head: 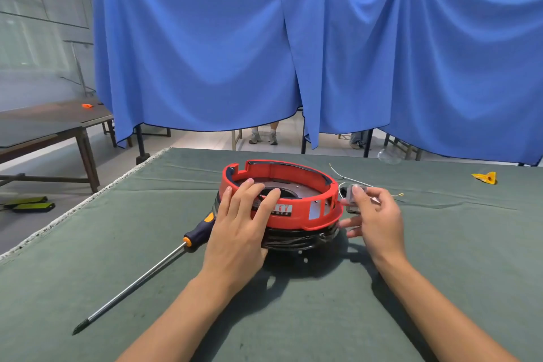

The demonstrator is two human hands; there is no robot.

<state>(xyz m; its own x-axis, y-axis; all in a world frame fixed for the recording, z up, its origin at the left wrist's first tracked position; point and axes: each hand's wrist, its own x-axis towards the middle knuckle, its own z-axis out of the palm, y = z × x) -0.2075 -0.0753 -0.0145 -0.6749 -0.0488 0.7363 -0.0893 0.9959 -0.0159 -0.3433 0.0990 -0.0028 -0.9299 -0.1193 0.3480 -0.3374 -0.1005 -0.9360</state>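
Note:
A round red plastic housing [305, 214] sits on a coil of black cable [296, 239] in the middle of the green table cover [382, 317]. My left hand [241, 223] lies over its near-left rim, fingers straight, fingertips reaching into the open top. My right hand [377, 219] is just right of the housing and pinches a small grey part [351, 198] with thin white wires [349, 178] trailing behind it. The part is against the housing's right side.
A long screwdriver [138, 283] with a dark blue and orange handle lies left of the housing, tip toward me. A yellow scrap [484, 177] lies at the far right. Blue curtains [264, 47] hang behind the table; another table [53, 123] stands far left.

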